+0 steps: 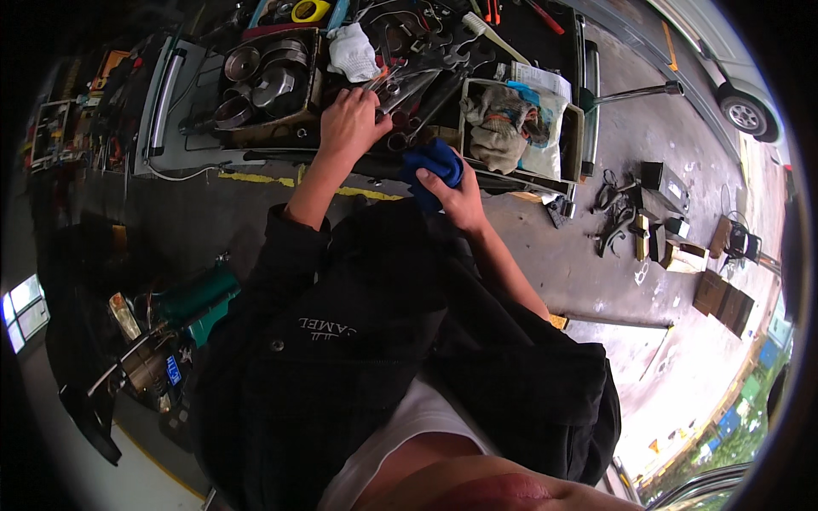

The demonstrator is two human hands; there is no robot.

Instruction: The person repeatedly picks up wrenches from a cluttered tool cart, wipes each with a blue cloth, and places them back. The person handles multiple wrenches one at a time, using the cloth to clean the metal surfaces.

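Observation:
My left hand (351,126) reaches over the near side of a tool tray, fingers bent down among the tools and thumb held apart. Its fingertips meet a pile of metal wrenches (417,83); I see nothing clearly gripped in it. In my right hand (460,194) is a bunched blue cloth (433,169), pressed between thumb and fingers just in front of the tray's edge. A white knit glove (351,53) lies just beyond my left hand. Ring-ended wrenches (412,136) lie between my two hands.
Left of the wrenches, a box (317,85) holds round metal cups (274,83). On the right, a bin (576,145) contains grey work gloves (492,128) and a plastic bag. A long-handled brush (494,36) lies behind. Boxes (665,187) and parts sit on the floor at right.

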